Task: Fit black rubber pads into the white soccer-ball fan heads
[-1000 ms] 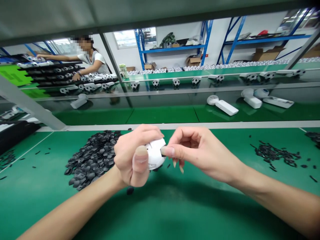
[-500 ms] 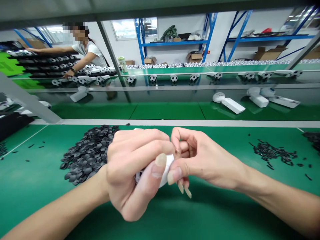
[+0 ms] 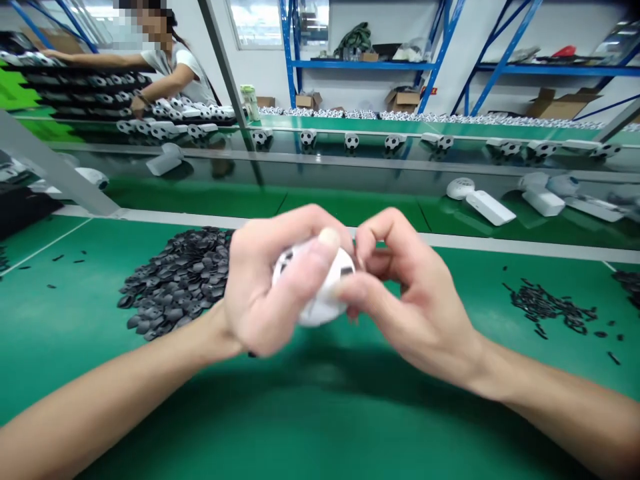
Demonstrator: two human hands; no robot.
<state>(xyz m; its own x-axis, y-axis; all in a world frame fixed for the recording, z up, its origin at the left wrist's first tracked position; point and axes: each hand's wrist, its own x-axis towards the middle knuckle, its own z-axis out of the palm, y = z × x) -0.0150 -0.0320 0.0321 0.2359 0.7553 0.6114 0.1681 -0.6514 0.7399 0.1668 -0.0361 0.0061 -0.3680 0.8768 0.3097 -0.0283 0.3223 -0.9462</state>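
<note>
So the near tabletop (image 3: 320, 420) is plain green, with a big heap of flat black pieces (image 3: 177, 283) on the left and a looser scatter of thin black bits (image 3: 550, 307) over on the right. A pale rail (image 3: 165, 217) runs along its far edge, and past that there's a glossy green strip (image 3: 340, 205) with a few white parts (image 3: 491, 207) lying around, mostly on the right. Farther back, a row of soccer-ball-patterned pieces (image 3: 351, 141) sits on a ledge. Blue shelves (image 3: 365, 65) stand against the far wall, with a dark green bundle (image 3: 353, 39) on one. Container-wise, the far left has a stack of black trays (image 3: 65, 85) loaded with more of the ball-patterned stuff, and a co-worker (image 3: 185, 73) is stretching an arm across it. There are open cardboard boxes (image 3: 563, 105) at the far right and middle too, but I can't make out what's inside. Front and center, above the tabletop, the left hand (image 3: 265, 280) has its fingers wrapped around a white ball (image 3: 323, 303) with dark patches. The right hand (image 3: 420, 307) has its thumb against the ball's right side; blurry, so can't tell if those fingers pinch anything.
</note>
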